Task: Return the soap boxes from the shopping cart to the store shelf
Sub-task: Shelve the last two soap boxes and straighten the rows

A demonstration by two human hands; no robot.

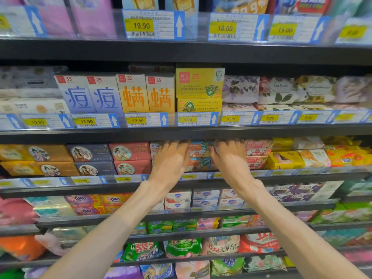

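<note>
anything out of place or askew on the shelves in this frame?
Mostly tidy. One oddity: the yellow soap box on the 9.90 shelf lies flat on another and stands above the upright boxes beside it. Both hands, left hand and right hand, reach around the goat soap boxes; blur hides their alignment.

Both hands, the left hand [171,158] and the right hand [231,156], are motion-blurred, so their finger positions cannot be told. They partly hide the goat soap boxes [199,156] between them. Far-right shelf packages [350,89] blur out; the shopping cart lies outside the picture.
</note>
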